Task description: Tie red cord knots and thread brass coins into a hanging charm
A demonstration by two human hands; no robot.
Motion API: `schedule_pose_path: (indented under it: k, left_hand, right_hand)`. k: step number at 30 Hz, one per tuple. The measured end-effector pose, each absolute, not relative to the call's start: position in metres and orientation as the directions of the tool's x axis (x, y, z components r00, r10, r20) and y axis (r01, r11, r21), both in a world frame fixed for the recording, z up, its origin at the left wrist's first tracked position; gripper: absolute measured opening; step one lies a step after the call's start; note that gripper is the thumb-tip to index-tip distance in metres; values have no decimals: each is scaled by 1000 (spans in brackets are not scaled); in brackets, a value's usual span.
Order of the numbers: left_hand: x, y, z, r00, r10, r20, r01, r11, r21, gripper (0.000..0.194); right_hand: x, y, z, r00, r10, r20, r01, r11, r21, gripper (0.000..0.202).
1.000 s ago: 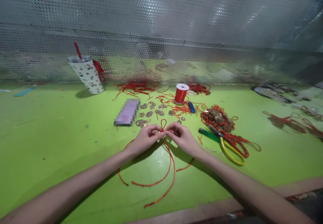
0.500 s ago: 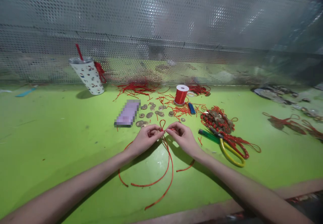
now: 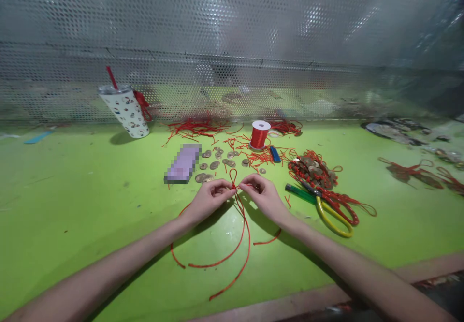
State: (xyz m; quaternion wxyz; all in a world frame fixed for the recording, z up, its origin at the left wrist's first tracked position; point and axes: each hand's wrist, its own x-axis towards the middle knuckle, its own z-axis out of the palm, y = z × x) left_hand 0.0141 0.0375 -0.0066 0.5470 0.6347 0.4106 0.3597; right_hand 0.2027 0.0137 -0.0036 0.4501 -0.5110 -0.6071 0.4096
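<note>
Both hands meet at a knot in a red cord near the middle of the green table. My left hand pinches the cord just left of the knot, its fingers curled. From the other side my right hand grips a strand between thumb and forefinger. A small loop of the cord stands up above the knot, and long loose ends trail down onto the table toward me. Right behind the hands lie several brass-coloured coins. The fingertips partly cover the knot.
Right of my hands, scissors with yellow and red handles and a green lighter lie by a heap of corded coins. Farther back stand a red spool and a tilted-looking tumbler. A blurred phone-like slab lies left; perforated sheeting hangs behind.
The hands hold almost the same pose, with the right fingertips slightly farther from the knot. The view has shifted very slightly.
</note>
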Motion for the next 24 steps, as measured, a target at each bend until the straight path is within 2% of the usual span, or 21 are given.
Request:
schedule_pose_path:
  k: [4,9,13,16,19,24]
  left_hand:
    - [16,36,-4,382,924,-5,120,-44,992,28]
    - [16,37,-3,375,926,-42,79,14,997,32]
    - [16,40,-7,383,919,-96,48,84,995,34]
    - [17,40,-7,372,922,-107,-19,123,992,34]
    - [18,39,-4,348,933,-94,-81,130,988,33]
    - [19,38,0,332,938,-100,-144,156,977,33]
  right_hand:
    - [202,11,-1,-82,990,112,291,131,-948,25]
    - [202,10,1,-110,989,97,254,122,-959,32]
    - [202,7,2,-195,974,119,209,159,-965,30]
    - [199,1,0,-285,944,168,245,241,-939,24]
    - [196,-6,-3,-399,884,243,363,396,-843,19]
    - [192,-18,-5,-617,716,326,460,664,-589,19]
